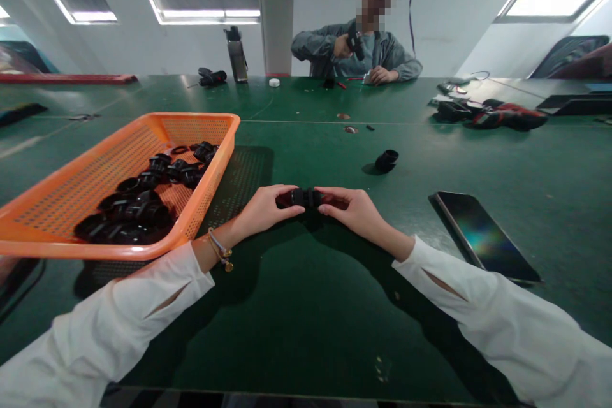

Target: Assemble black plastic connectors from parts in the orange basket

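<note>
Between my two hands, just above the green table, is a black plastic pipe fitting point(306, 197) with a ribbed middle. My left hand point(268, 207) grips its left end between thumb and fingers. The right end is pinched by my right hand point(351, 207). Fingers cover both ends of the fitting. A short black fitting point(387, 160) lies by itself on the table, beyond my right hand. To the left stands an orange plastic basket point(210, 194) with several similar black fittings point(138, 207) heaped in it.
A smartphone point(482, 229) lies right of my right hand. Across the green table point(310, 331), a person point(354, 51) in a grey jacket holds a dark power tool point(355, 41). A bottle point(236, 54) stands at the far edge; red-and-black tools point(507, 115) lie far right.
</note>
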The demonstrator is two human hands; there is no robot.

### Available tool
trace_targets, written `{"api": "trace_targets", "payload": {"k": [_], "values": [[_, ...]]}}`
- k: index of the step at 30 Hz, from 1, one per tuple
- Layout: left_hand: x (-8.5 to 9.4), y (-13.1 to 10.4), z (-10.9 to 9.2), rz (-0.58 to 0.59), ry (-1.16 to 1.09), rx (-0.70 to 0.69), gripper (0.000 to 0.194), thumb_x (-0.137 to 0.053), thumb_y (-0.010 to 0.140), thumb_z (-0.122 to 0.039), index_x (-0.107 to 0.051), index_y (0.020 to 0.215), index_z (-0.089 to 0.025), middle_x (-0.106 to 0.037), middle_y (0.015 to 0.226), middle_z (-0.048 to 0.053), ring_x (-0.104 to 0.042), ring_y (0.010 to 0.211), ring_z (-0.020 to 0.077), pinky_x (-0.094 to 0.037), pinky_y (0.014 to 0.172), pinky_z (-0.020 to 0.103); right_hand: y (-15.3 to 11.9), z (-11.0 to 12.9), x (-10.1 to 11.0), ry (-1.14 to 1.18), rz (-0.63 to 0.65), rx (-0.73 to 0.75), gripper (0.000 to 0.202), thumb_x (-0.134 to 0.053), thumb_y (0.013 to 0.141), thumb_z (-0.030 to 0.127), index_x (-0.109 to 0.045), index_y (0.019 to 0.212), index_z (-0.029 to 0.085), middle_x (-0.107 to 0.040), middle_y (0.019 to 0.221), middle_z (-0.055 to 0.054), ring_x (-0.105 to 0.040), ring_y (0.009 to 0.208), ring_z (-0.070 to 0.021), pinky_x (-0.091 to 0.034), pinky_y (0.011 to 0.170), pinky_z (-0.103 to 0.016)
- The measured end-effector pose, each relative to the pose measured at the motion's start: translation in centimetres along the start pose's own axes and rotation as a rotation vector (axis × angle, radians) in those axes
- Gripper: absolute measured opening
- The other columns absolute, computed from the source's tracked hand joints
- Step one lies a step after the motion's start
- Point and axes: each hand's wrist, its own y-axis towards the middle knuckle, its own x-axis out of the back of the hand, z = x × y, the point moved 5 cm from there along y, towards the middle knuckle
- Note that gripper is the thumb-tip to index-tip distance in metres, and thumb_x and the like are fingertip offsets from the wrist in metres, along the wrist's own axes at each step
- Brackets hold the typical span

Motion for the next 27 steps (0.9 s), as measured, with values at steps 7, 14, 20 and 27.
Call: {"api": "trace_targets", "payload": {"k": [7, 14, 20, 27], "values": [[0.06, -0.03, -0.1, -0.004, 0.017, -0.016, 0.034, -0.064, 0.073, -0.037, -0.066, 0.096, -0.013, -0.07, 0.092, 0.007, -0.064, 0.08, 0.02, -0.051, 0.073, 0.029, 0.04, -0.1, -0.1, 0.042, 0.019, 0.022, 0.039, -0.065, 0.069, 0.018, -0.067, 0.108, 0.017, -0.073, 0.087, -0.005, -0.069, 0.078, -0.0182, -0.056, 0.077, -0.035], [0.04, 0.01, -0.14, -0.004, 0.037, -0.017, 0.035, -0.064, 0.073, -0.037, -0.066, 0.097, -0.012, -0.07, 0.092, 0.007, -0.064, 0.08, 0.02, -0.05, 0.072, 0.029, 0.1, 0.4, 0.21, -0.065, -0.029, 0.127, 0.034, -0.065, 0.068, 0.015, -0.069, 0.102, 0.019, -0.067, 0.098, -0.006, -0.065, 0.087, -0.0184, -0.054, 0.079, -0.035], [0.02, 0.01, -0.15, 0.0, 0.021, -0.017, 0.036, -0.064, 0.073, -0.038, -0.066, 0.098, -0.012, -0.07, 0.092, 0.007, -0.064, 0.08, 0.0203, -0.05, 0.072, 0.029, 0.04, 0.4, 0.09, 0.034, -0.049, 0.113, 0.035, -0.066, 0.066, 0.012, -0.063, 0.1, 0.019, -0.069, 0.085, -0.003, -0.066, 0.08, -0.0167, -0.055, 0.079, -0.035], [0.06, 0.01, -0.28, 0.004, 0.028, -0.023, 0.035, -0.064, 0.073, -0.037, -0.066, 0.098, -0.012, -0.07, 0.093, 0.007, -0.064, 0.081, 0.0204, -0.05, 0.072, 0.029, 0.1, 0.34, -0.04, 0.119, -0.031, 0.081, 0.026, -0.066, 0.065, 0.013, -0.064, 0.09, 0.018, -0.07, 0.084, -0.003, -0.067, 0.078, -0.0166, -0.055, 0.079, -0.035]]}}
